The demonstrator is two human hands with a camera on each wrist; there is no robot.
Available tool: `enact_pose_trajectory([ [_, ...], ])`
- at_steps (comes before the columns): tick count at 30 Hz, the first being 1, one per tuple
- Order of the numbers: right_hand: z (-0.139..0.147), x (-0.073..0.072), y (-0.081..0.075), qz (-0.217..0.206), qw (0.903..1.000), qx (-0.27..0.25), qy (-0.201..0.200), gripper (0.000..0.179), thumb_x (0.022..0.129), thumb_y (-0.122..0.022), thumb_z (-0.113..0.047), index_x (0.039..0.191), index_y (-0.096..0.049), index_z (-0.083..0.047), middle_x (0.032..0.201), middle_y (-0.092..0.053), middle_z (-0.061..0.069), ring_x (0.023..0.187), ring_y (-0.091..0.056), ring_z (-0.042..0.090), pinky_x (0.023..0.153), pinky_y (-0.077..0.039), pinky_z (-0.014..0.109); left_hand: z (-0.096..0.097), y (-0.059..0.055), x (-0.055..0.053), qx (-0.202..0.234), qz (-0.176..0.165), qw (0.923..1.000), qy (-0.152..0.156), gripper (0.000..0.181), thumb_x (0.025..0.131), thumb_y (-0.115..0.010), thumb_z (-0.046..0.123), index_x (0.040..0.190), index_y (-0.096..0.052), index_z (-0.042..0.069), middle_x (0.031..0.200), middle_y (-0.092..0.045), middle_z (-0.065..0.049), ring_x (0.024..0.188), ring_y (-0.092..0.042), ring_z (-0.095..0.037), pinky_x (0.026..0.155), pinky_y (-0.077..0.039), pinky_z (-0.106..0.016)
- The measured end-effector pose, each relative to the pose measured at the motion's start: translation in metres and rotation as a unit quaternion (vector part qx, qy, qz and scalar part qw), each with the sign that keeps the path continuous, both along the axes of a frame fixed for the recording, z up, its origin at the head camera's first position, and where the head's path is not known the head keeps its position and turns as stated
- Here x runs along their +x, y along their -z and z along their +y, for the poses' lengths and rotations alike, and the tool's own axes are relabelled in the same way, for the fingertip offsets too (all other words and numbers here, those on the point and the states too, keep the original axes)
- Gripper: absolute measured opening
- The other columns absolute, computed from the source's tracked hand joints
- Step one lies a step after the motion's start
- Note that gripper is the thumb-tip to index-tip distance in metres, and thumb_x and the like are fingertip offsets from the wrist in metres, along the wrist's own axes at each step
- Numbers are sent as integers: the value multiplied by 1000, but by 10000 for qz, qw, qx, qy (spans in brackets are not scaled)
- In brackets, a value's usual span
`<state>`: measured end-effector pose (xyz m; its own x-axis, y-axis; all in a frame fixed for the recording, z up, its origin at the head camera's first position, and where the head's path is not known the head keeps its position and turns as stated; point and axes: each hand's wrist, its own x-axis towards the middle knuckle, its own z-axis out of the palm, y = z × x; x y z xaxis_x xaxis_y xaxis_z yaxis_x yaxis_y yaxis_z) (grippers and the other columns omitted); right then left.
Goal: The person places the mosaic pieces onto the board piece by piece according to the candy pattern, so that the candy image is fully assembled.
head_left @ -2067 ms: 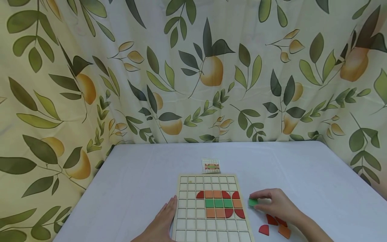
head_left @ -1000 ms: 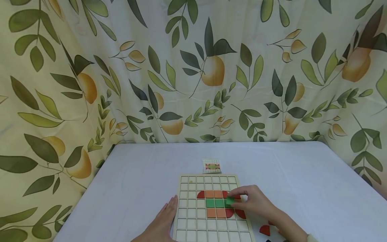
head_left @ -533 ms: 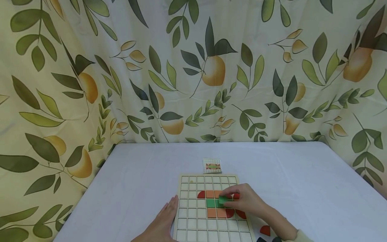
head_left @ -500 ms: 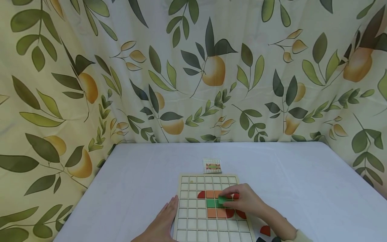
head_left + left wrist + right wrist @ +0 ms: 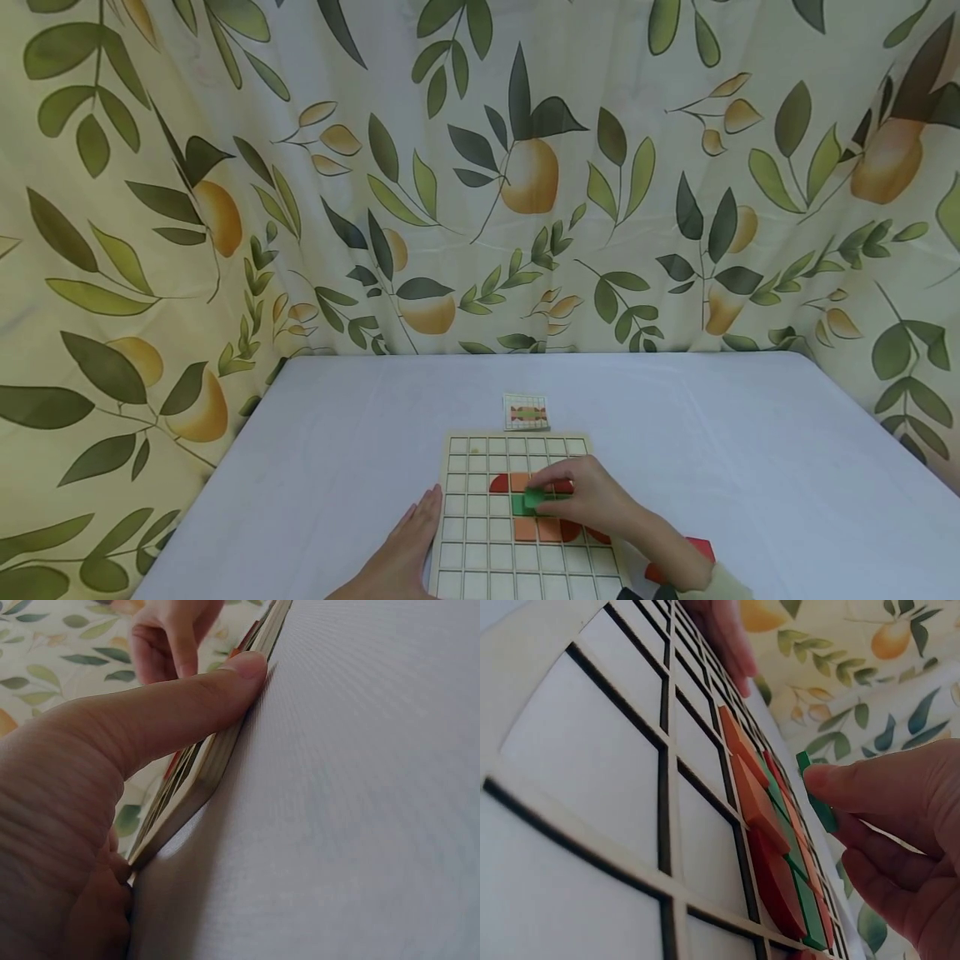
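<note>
While a green tile (image 5: 532,498) hangs above the grid board (image 5: 467,556), pinched between thumb and fingers (image 5: 549,476) of the right hand (image 5: 588,497), the left hand (image 5: 405,537) rests along the board's left edge, fingers straight; red pieces (image 5: 702,547) lie right of the board, a patterned card (image 5: 527,413) beyond it

pale gridded board (image 5: 525,557): flat, partly filled | green square tile (image 5: 533,498): pinched in right fingers (image 5: 862,784), above board

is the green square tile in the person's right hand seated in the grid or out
Out. In the right wrist view, the right hand pinches the green square tile apart from the cream gridded board.
</note>
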<state>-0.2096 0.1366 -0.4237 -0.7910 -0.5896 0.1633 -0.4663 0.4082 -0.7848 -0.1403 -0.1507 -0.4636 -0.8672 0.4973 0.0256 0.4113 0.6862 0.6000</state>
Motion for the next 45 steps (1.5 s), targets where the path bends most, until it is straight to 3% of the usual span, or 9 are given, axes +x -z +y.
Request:
enact_pose_trajectory([
  [6, -5, 0, 2, -36, 9998, -70, -165, 22, 77, -75, -13, 98, -70, -8, 95, -68, -3, 87, -63, 11, 76, -51, 28, 0, -1, 1, -7, -25, 10000, -14, 129, 60, -70, 69, 144, -7, -8, 150, -12, -21, 137, -9, -31, 108, -11, -44],
  [12, -12, 0, 3, 68, 9995, 36, -316, 22, 77, -75, -13, 97, -71, -7, 94, -68, -3, 89, -62, 11, 76, -50, 27, -1, 0, 1, 77, 8, 9999, 98, 129, 61, -70, 67, 143, -6, -9, 150, -10, -23, 137, -8, -34, 104, 6, -15],
  [18, -21, -3, 2, 26, 9984, 227, -513, 19, 77, -74, -11, 96, -71, -8, 94, -68, -4, 90, -62, 10, 78, -50, 25, 0, 0, 0, 47, 47, 9999, 99, 129, 61, -70, 68, 143, -6, -9, 150, -10, -22, 137, -8, -33, 108, -9, -42],
  [20, -23, -4, 3, 85, 9980, 308, -548, 19, 77, -74, -10, 96, -71, -9, 94, -67, -5, 89, -61, 9, 78, -50, 25, -1, 0, 0, 46, 68, 9999, 94, 129, 61, -70, 68, 143, -7, -9, 150, -10, -22, 137, -8, -32, 107, -12, -45],
  [31, -29, -7, 6, 166, 9979, 443, -441, 20, 78, -74, -10, 97, -71, -10, 95, -67, -6, 90, -60, 6, 78, -49, 24, -2, 1, -1, -1, -22, 10000, 75, 130, 60, -70, 69, 144, -5, -7, 150, -10, -21, 137, -8, -30, 106, -13, -49],
  [36, -32, -8, 7, 146, 9981, 384, -467, 21, 77, -74, -11, 98, -71, -10, 96, -67, -6, 91, -60, 6, 78, -49, 24, -4, 1, -2, 18, 114, 9998, 176, 127, 62, -68, 68, 143, -6, -8, 150, -10, -22, 137, -9, -32, 107, -14, -44],
  [41, -35, -9, 7, 67, 9978, 301, -586, 22, 78, -74, -11, 99, -71, -8, 96, -68, -5, 91, -61, 7, 78, -49, 23, -4, 1, -2, 5, 291, 9992, 268, 126, 64, -68, 67, 142, -8, -10, 149, -12, -24, 136, -11, -34, 109, -3, -28],
  [43, -36, -9, 7, 91, 9976, 268, -631, 21, 77, -74, -10, 98, -71, -8, 95, -68, -5, 90, -61, 7, 76, -49, 23, -4, 0, -2, -19, 262, 9993, 255, 126, 63, -68, 67, 142, -8, -10, 149, -12, -24, 136, -11, -34, 109, -2, -28],
  [45, -37, -9, 8, 86, 9976, 247, -647, 20, 77, -74, -9, 97, -71, -8, 94, -68, -5, 89, -61, 7, 75, -50, 23, -4, 0, -2, -60, 147, 9997, 194, 126, 63, -69, 67, 143, -8, -9, 149, -12, -23, 137, -10, -32, 109, -10, -40],
])
